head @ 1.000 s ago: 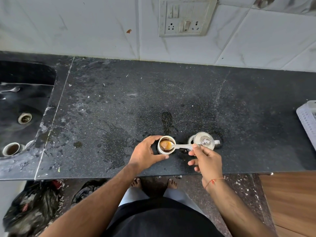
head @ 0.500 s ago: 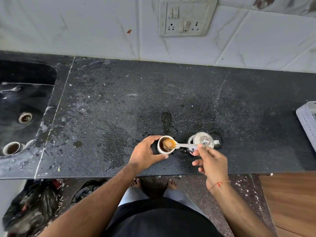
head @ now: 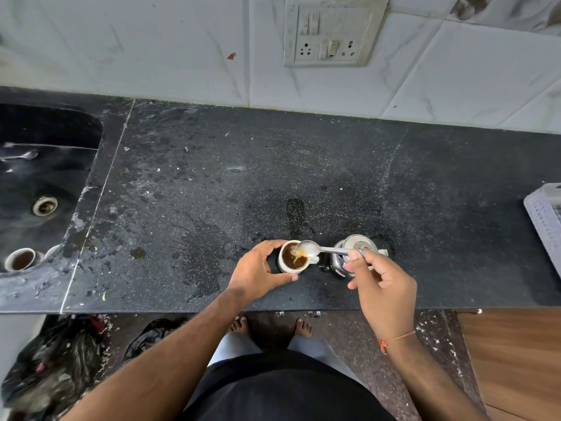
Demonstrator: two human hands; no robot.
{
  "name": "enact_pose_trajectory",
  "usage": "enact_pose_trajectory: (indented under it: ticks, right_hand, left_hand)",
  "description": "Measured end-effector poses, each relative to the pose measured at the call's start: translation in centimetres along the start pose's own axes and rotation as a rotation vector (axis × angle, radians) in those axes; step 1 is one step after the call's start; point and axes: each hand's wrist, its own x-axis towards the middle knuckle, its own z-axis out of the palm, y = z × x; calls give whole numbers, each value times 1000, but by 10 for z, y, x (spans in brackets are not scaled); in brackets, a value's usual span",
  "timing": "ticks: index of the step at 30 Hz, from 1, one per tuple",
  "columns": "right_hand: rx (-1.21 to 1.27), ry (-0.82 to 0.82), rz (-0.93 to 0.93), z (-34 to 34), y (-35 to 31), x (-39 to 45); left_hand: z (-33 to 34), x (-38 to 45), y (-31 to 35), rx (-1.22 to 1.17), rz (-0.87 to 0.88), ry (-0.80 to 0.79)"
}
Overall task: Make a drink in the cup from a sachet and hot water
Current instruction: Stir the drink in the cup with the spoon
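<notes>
A small white cup (head: 288, 266) of dark brown drink stands near the front edge of the black counter (head: 212, 177). My left hand (head: 258, 273) curls around the cup's left side and holds it. My right hand (head: 382, 287) pinches the handle of a metal spoon (head: 312, 249), whose bowl hangs tilted just above the cup's right rim while amber liquid runs from it into the cup. A steel kettle (head: 358, 252) with its lid on stands right of the cup, partly hidden behind my right fingers. No sachet is in view.
A dark sink (head: 39, 183) at the left holds another cup (head: 20, 259) and a spoon (head: 21, 155). A white perforated basket (head: 546, 220) sits at the right edge. A wet patch (head: 296, 212) lies behind the cup. A wall socket (head: 331, 31) is mounted above.
The spoon has risen out of the cup and tipped, so the liquid it carried now pours back in. My right hand shifted right and lower. My left hand stayed on the cup.
</notes>
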Motion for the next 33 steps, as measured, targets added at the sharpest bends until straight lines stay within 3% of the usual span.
enact_pose_trajectory:
  ticks: [5, 11, 19, 33]
  right_hand:
    - [-270, -78, -340, -6, 0, 2]
    - [-468, -186, -522, 6, -2, 11]
    - [-481, -319, -560, 33, 1, 21]
    - [-703, -255, -579, 32, -2, 36]
  left_hand:
    - [0, -1, 0, 6, 13, 10]
    - [3, 0, -3, 6, 18, 21]
    - [5, 0, -5, -36, 37, 40]
    - [4, 2, -6, -11, 34, 28]
